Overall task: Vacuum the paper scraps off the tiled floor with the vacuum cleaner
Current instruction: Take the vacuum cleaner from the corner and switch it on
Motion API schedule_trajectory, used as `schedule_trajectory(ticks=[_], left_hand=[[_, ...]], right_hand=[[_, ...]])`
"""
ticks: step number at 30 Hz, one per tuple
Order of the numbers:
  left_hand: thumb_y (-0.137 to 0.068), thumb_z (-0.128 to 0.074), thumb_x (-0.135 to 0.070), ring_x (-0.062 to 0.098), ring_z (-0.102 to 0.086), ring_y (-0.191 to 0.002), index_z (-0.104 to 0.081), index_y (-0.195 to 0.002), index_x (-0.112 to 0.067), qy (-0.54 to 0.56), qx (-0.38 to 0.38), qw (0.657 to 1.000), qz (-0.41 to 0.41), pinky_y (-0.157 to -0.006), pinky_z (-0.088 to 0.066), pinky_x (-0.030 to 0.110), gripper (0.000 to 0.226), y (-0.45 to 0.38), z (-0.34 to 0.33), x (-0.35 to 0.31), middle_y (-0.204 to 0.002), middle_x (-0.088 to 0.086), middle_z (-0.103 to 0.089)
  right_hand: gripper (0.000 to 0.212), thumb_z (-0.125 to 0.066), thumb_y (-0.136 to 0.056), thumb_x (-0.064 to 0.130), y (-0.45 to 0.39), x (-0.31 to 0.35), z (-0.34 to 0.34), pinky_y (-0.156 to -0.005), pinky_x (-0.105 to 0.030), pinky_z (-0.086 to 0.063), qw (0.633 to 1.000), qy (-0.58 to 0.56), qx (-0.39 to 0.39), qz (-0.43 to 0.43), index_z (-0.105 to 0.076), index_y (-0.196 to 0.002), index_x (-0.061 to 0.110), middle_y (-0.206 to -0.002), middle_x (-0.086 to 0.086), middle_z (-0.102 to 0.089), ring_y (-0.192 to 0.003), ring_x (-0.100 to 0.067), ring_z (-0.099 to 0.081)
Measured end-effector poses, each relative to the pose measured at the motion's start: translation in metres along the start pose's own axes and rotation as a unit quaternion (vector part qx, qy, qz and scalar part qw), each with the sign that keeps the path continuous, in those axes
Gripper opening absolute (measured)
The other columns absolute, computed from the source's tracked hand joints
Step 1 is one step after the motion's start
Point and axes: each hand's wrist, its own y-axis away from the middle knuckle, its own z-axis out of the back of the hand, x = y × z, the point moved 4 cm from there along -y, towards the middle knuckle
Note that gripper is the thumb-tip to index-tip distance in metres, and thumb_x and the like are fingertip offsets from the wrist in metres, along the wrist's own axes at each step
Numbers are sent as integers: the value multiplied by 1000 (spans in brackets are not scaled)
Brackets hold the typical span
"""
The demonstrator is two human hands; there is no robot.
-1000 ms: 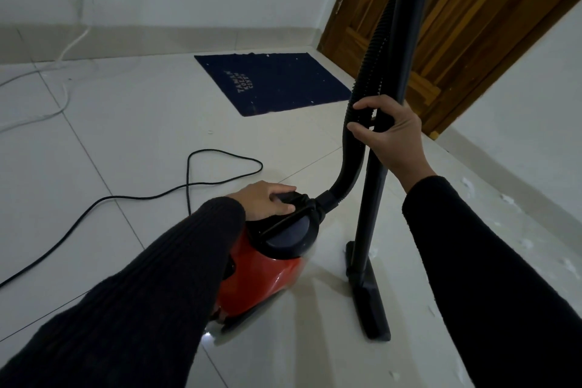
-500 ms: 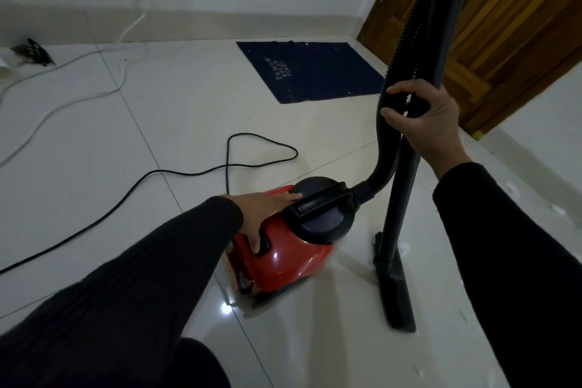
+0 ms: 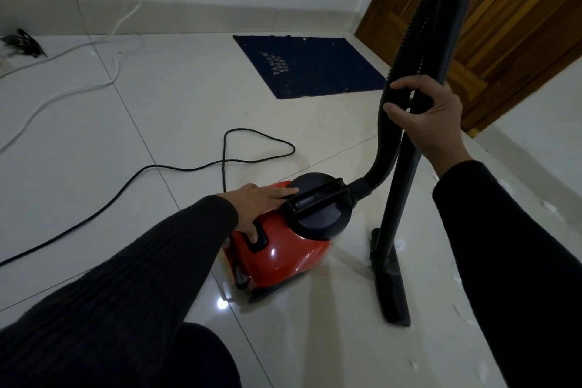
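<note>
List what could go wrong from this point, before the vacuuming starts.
1. The black power cord lies in loops on the tiled floor just behind the red vacuum body; dragging the body could snag it, or a foot could catch it.
2. The right hand holds wand and hose together, which may hamper steering of the floor nozzle.
3. The paper scraps lie along the right wall, so the nozzle may miss some.
</note>
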Motion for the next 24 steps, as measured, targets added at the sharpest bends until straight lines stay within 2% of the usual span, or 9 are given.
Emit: schedule_trajectory(ticks=[2, 4, 6, 9, 11, 14, 19, 21, 24], left_hand=[[-70, -79, -17, 30, -23, -139, -11, -148, -46, 5, -6, 1000, 5, -112, -31, 50, 108, 1, 0, 1, -159, -18, 11], [-69, -79, -14, 27, -17, -144, -14, -149, -44, 25, -6, 999, -19, -115, -28, 47, 107, 0, -1, 2, -160, -11, 10], [-69, -78, -10, 23, -14, -146, -15, -148, -45, 56, -4, 998, -31, -115, -28, 46, 107, -1, -2, 4, -159, -11, 9], [-71, -76, -7, 20, -9, -147, -15, -146, -51, 77, -3, 997, -18, -115, -28, 48, 107, -2, -6, 8, -159, -15, 9], [-72, -76, -6, 20, -4, -148, -13, -144, -55, 71, -4, 997, 7, -116, -25, 50, 108, -3, -8, 10, -159, -15, 10], [-72, -75, -6, 18, -4, -148, -7, -145, -54, 58, -17, 998, 34, -116, -24, 50, 111, -4, -9, 9, -160, -13, 7], [-69, -78, -7, 17, -8, -148, 4, -142, -58, 65, -36, 996, 40, -113, -31, 51, 121, -6, -15, 14, -160, -16, 1], [-67, -79, -10, 20, -11, -148, 4, -143, -56, 87, -32, 995, 38, -113, -30, 53, 122, -8, -16, 18, -161, -14, -1], [-69, -79, -13, 21, -14, -147, -1, -150, -41, 88, -8, 995, 38, -117, -21, 50, 116, -9, -12, 17, -162, -7, -2]], right_hand=[[27, -74, -75, 23, 1, 0, -2, -88, -45, -57, 1000, 5, -2, 2, -65, -97, 36, -108, 3, -63, -104, -27, -61], [27, -74, -75, 22, 2, -1, -3, -88, -42, -57, 1000, 9, -1, 1, -65, -98, 33, -107, 4, -62, -104, -26, -60], [26, -74, -75, 23, 2, -2, -2, -86, -40, -57, 1000, 9, 1, -2, -65, -98, 32, -108, 1, -62, -103, -27, -60], [27, -74, -76, 23, 1, -4, -3, -88, -43, -56, 1000, 7, 3, -1, -64, -98, 35, -106, 7, -61, -105, -28, -60], [28, -74, -76, 23, 0, -5, -3, -88, -37, -56, 1000, 5, 2, -2, -64, -99, 34, -109, 3, -60, -106, -25, -59], [27, -73, -76, 22, -3, -6, -4, -84, -21, -52, 1000, -3, 6, -5, -65, -99, 32, -114, -7, -61, -104, -19, -58], [25, -74, -77, 18, -3, -5, -9, -78, -5, -46, 1000, -3, 10, -2, -66, -98, 28, -116, -15, -62, -101, -19, -57], [25, -74, -76, 18, -1, -3, -8, -80, -8, -48, 1000, -1, 9, 0, -66, -98, 29, -116, -13, -60, -102, -19, -57], [25, -73, -77, 19, 1, -1, -5, -86, -23, -53, 1000, -2, 1, 0, -66, -98, 30, -112, -4, -58, -104, -19, -57]])
